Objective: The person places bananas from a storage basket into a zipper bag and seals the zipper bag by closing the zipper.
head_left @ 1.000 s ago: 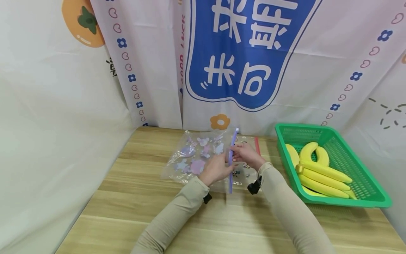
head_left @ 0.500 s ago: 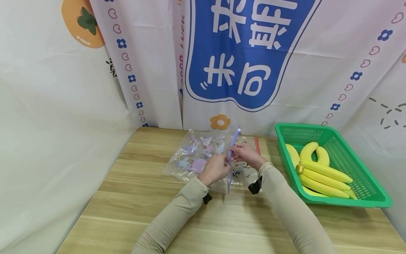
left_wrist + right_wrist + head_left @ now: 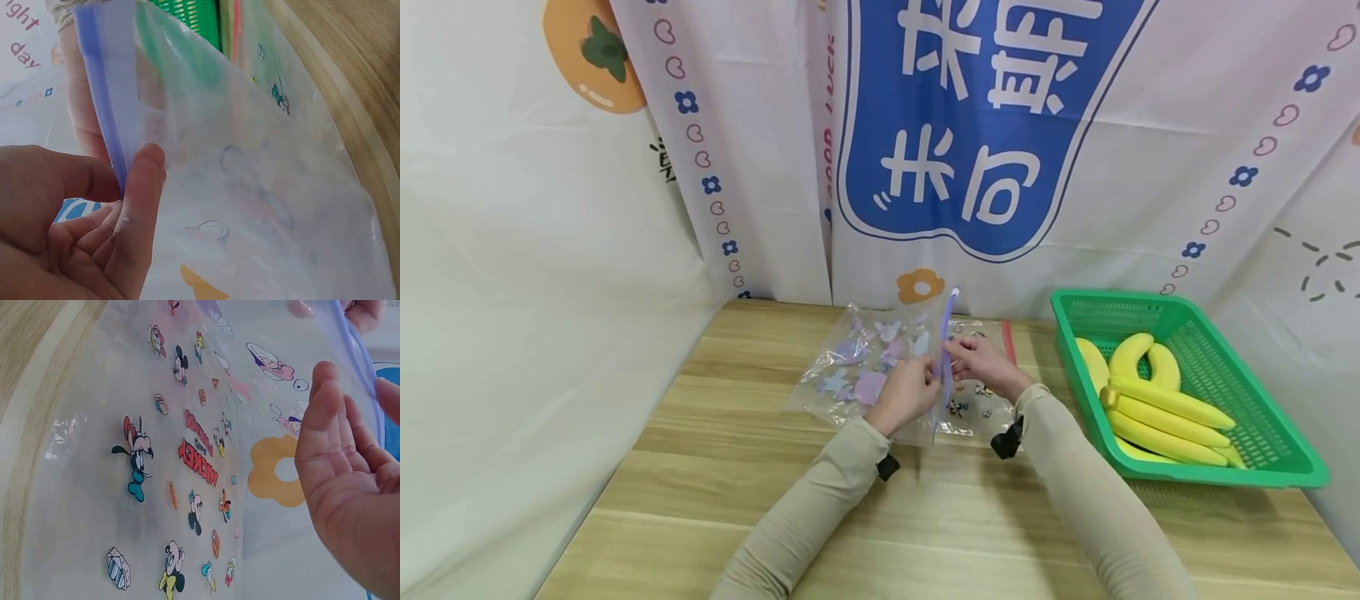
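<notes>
A clear zip bag with purple and pale blue prints stands partly raised off the table, its purple zip strip upright. My left hand pinches the strip between thumb and forefinger, plain in the left wrist view. Just right of it and a little higher, my right hand holds the same strip, which runs between thumb and fingers in the right wrist view. Under and behind the right hand lies a second clear zip bag printed with cartoon mice, its strip red.
On the right stands a green plastic basket with several yellow bananas in it. The wooden table ends at printed cloth hangings behind and at the left.
The purple strip's top end has tipped left and its lower end has risen slightly. My left hand has shifted a little up and left along it; my right hand is nearly unmoved.
</notes>
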The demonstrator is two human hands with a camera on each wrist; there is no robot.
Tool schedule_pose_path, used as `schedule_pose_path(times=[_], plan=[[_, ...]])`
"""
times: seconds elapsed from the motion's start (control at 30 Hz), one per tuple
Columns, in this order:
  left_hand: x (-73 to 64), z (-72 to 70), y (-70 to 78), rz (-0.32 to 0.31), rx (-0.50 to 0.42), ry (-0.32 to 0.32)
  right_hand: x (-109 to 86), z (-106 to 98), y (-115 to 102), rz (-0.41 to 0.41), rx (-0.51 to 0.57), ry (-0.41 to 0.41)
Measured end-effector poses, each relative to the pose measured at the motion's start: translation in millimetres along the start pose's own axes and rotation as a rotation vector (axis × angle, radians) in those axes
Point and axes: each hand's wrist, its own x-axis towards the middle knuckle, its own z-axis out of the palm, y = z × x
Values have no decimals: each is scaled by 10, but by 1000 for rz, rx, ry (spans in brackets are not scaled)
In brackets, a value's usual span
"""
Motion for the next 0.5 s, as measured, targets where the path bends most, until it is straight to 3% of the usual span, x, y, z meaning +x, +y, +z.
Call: schedule_pose_path(times=[0.3, 0.5], plan=[[-18, 9, -33, 23, -4, 21, 17, -35, 11, 0, 7, 1], [-17, 5, -42, -22, -56, 1, 35, -28, 0, -8, 11, 17]])
